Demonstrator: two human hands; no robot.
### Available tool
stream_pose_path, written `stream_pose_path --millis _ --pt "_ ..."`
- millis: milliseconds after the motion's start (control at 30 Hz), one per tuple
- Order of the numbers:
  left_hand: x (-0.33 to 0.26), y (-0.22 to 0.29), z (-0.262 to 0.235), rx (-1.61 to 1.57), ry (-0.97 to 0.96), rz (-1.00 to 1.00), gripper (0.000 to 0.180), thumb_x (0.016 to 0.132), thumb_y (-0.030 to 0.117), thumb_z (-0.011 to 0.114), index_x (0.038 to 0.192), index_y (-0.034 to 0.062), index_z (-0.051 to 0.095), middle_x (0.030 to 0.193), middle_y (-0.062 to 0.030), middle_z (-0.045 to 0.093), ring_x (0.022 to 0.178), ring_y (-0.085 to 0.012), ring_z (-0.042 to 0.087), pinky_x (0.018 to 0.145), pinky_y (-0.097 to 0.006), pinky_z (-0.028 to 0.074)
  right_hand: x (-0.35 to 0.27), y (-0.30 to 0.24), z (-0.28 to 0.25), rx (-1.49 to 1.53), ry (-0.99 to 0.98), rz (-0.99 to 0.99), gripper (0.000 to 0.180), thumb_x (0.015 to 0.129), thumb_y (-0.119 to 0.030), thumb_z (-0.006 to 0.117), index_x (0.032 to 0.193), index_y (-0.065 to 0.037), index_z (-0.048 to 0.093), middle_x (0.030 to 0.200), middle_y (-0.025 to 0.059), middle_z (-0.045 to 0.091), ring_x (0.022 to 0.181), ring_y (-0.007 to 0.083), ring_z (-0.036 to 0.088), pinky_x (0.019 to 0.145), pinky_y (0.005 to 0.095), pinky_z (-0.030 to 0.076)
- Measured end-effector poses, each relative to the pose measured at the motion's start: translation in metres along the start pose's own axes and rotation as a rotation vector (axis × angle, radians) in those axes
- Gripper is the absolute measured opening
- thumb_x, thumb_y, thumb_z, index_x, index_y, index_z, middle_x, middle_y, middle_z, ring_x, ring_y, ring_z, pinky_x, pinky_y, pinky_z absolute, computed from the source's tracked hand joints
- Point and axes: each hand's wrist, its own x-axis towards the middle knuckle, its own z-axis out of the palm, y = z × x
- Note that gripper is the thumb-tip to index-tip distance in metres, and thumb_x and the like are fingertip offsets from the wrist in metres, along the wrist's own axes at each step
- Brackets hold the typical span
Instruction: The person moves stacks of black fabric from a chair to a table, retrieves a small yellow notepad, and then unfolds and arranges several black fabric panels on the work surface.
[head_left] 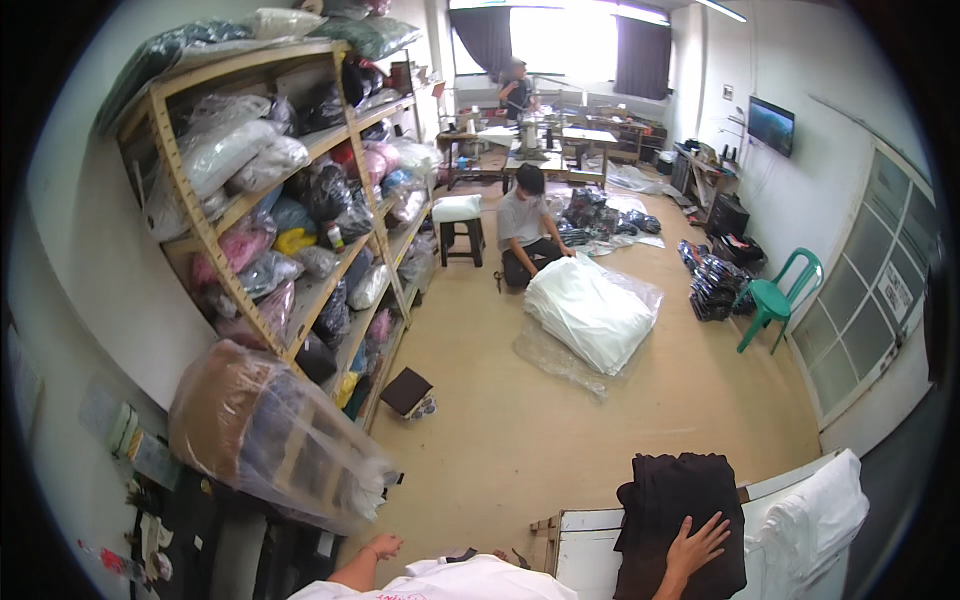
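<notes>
Where right hand (697,546) rests, cloth (678,500) lies beneath

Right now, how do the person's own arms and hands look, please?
The left hand and right hand are bare, without gloves, and the visible forearms show no sleeves. What may be a thin band crosses the left wrist. A white garment with red print, apparently worn, shows between them.

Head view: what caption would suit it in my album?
Right hand, fingers spread, on folded black cloth; white cloth lies alongside.
</notes>
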Motion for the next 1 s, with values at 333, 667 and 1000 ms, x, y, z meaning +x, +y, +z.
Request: stream_pose_path --millis 333,667,1000 --pt "-0.010 0.046 0.025 0.042 0.166 0.047 0.041 0.086 0.044 0.053 0.092 0.0069 0.068 0.070 -0.0085 0.063 0.057 -0.0208 0.058 0.052 -0.037 0.048 -0.009 -0.001 0.005 0.001 0.070 -0.017 0.074 0.095 -0.061 0.037 0.149 -0.012 0.031 0.154 0.0168 0.029 0.141 0.0386 0.026 0.108 0.0617 0.024" --pt "-0.008 -0.006 0.016 0.051 0.100 -0.185 0.050 0.088 0.046 0.050 0.113 0.0063 0.067 0.088 -0.0146 0.068 0.068 -0.0262 0.065 0.055 -0.041 0.053 -0.001 -0.045 0.006 -0.025 0.067 -0.074 0.071 0.096 -0.059 0.037 0.146 -0.008 0.036 0.150 0.0213 0.034 0.138 0.0398 0.031 0.105 0.0613 0.029" --pt "0.073 0.075 -0.049 0.181 0.127 -0.221 0.049 0.089 0.045 0.046 0.106 0.0053 0.069 0.087 -0.0162 0.069 0.063 -0.0280 0.066 0.056 -0.042 0.054 0.018 -0.229 -0.046 -0.585 0.174 -0.647 0.067 0.095 -0.047 0.053 0.138 0.004 0.043 0.135 0.0310 0.046 0.123 0.0440 0.047 0.102 0.0542 0.039"
